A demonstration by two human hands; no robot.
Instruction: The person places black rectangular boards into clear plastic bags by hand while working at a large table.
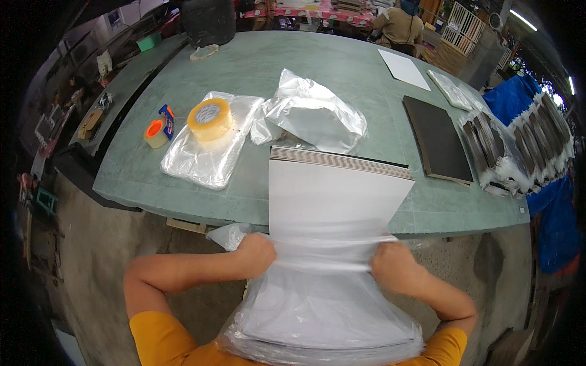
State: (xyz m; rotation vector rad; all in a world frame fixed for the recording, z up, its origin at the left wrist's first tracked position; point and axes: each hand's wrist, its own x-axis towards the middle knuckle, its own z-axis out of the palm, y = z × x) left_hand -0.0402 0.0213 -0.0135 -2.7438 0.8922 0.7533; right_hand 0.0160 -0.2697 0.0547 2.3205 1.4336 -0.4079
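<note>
A thick stack of white-faced boards or sheets point(332, 192) stands tilted at the table's near edge. Its lower part is inside a clear plastic bag point(323, 305) that reaches down against my body. My left hand point(256, 255) is closed on the bag's gathered rim at the stack's left side. At the right side, my right hand point(395, 266), slightly blurred, grips the same rim. Between both fists the plastic is stretched across the front of the stack. The stack's bottom edge shows only through the plastic.
On the green table point(244, 58) lie a pile of clear bags point(204, 161), a large tape roll point(209, 119), a tape dispenser point(160, 128) and crumpled plastic point(317, 113). At right are a dark board stack point(436, 140), a white sheet point(404, 68) and several wrapped bundles point(519, 146). A person point(400, 27) sits beyond.
</note>
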